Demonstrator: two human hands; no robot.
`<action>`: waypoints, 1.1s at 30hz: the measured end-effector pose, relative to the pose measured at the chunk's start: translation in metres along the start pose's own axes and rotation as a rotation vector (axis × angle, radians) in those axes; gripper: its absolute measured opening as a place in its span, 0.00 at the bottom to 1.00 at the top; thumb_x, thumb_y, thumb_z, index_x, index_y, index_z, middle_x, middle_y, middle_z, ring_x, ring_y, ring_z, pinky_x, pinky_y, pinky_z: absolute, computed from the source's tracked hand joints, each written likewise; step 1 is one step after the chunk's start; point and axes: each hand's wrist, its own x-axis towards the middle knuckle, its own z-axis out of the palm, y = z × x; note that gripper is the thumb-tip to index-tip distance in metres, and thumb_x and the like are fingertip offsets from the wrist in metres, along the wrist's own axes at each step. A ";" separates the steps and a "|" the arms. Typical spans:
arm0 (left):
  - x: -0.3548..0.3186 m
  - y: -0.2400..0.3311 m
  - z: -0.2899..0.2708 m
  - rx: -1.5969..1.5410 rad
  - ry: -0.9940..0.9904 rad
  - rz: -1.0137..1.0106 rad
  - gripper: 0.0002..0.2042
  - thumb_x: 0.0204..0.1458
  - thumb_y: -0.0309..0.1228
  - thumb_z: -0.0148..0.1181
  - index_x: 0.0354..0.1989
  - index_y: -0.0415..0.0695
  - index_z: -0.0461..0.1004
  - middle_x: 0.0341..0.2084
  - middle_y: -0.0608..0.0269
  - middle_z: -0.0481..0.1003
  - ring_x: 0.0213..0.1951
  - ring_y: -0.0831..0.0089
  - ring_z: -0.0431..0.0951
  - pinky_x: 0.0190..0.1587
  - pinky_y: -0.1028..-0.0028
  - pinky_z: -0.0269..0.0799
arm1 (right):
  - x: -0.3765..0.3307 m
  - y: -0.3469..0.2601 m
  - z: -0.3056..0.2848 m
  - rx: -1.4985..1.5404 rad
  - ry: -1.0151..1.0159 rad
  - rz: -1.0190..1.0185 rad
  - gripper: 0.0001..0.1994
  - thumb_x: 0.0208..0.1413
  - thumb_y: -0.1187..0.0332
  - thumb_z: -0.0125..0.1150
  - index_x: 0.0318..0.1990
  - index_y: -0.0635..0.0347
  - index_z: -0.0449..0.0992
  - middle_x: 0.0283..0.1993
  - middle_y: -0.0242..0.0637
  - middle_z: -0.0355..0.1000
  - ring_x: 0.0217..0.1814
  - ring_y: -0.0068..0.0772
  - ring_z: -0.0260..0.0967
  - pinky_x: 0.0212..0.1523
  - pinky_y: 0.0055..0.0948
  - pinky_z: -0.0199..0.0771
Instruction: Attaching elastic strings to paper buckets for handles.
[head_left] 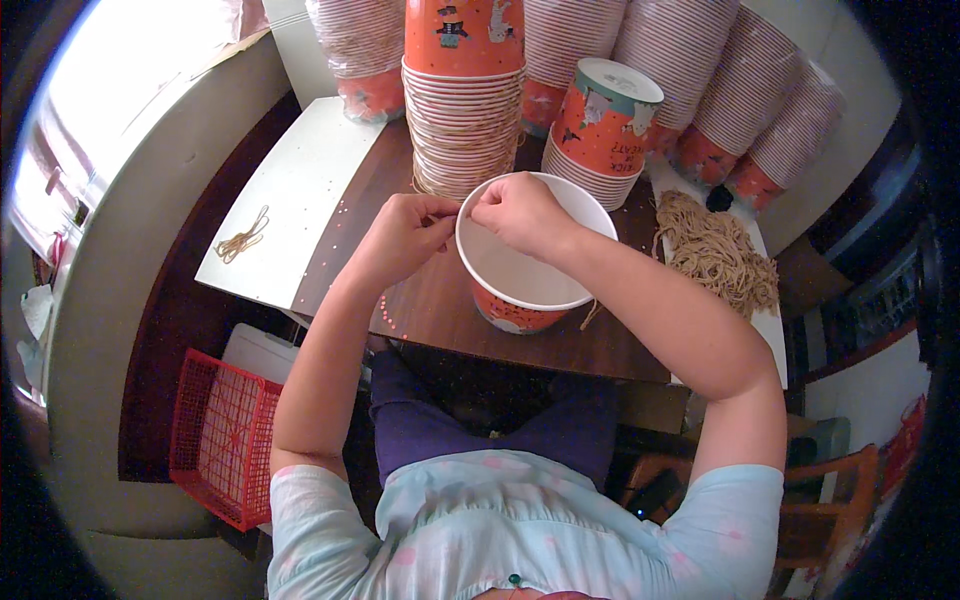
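Note:
An orange paper bucket (515, 315) with a white rim and white inside stands upright at the near side of the brown table. Outside its left rim, my left hand (405, 238) is closed in a pinch, fingertips against the wall. My right hand (528, 215) reaches over the opening, its fingers pinched at the inner side of that same rim. Whatever lies between the fingertips is hidden or too small to name. A short end of tan cord (590, 315) hangs at the bucket's right side.
Behind the bucket rise a tall stack of orange buckets (465, 120) and a shorter upside-down stack (605, 130). Wrapped stacks (670, 60) line the back. Tan cords (715, 250) lie heaped at right, with a small bunch (242, 238) at left. A red basket (225, 435) sits below left.

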 end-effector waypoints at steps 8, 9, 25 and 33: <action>0.004 -0.003 -0.004 0.020 0.006 0.027 0.10 0.49 0.24 0.53 0.36 0.35 0.78 0.18 0.62 0.74 0.23 0.80 0.73 0.29 0.76 0.70 | 0.001 0.001 0.001 -0.026 -0.044 -0.103 0.08 0.50 0.70 0.58 0.21 0.62 0.73 0.20 0.27 0.68 0.23 0.16 0.62 0.25 0.22 0.64; 0.002 -0.002 -0.006 0.054 -0.013 0.027 0.09 0.48 0.24 0.53 0.34 0.34 0.77 0.18 0.60 0.75 0.23 0.78 0.74 0.29 0.75 0.70 | 0.000 0.000 0.000 -0.026 -0.046 -0.105 0.08 0.50 0.70 0.58 0.21 0.62 0.73 0.20 0.27 0.68 0.23 0.16 0.62 0.25 0.22 0.64; -0.084 0.017 0.034 -0.715 -0.029 -0.316 0.05 0.51 0.27 0.56 0.28 0.38 0.73 0.25 0.69 0.72 0.28 0.83 0.71 0.32 0.83 0.66 | -0.079 -0.045 -0.058 -0.380 -0.489 -0.244 0.36 0.38 0.51 0.70 0.52 0.65 0.67 0.29 0.37 0.71 0.32 0.33 0.70 0.34 0.30 0.70; -0.090 0.038 0.033 -0.555 0.013 0.265 0.04 0.52 0.24 0.56 0.32 0.36 0.73 0.35 0.64 0.75 0.39 0.81 0.72 0.44 0.79 0.67 | -0.116 -0.033 -0.064 -0.584 -0.195 -0.412 0.12 0.42 0.67 0.64 0.35 0.61 0.74 0.31 0.42 0.71 0.35 0.44 0.71 0.37 0.37 0.71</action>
